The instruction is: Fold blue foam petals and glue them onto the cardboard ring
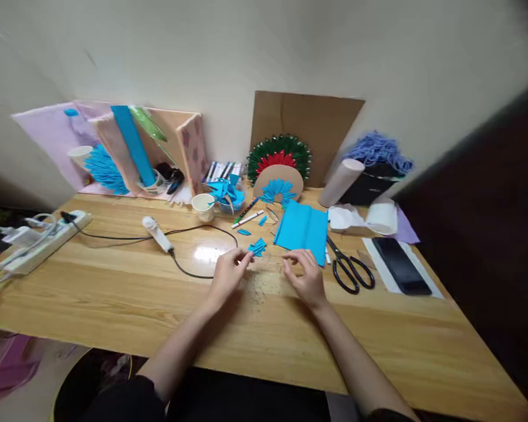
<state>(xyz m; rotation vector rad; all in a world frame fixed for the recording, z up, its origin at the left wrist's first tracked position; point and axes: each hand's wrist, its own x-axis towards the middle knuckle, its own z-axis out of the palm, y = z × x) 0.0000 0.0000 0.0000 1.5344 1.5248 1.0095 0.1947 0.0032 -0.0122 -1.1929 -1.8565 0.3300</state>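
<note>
My left hand rests on the wooden table, its fingertips touching a small cluster of folded blue paper pieces. Whether it grips them is unclear. My right hand hovers with fingers spread, empty, just below the front edge of a folded blue paper sheet. Behind that sheet a cardboard disc with blue folded pieces leans against a green and red paper rosette.
Black scissors lie right of my right hand, a dark phone beyond them. A glue gun with its black cord lies left, by a power strip. A paper cup, markers and craft supplies line the back.
</note>
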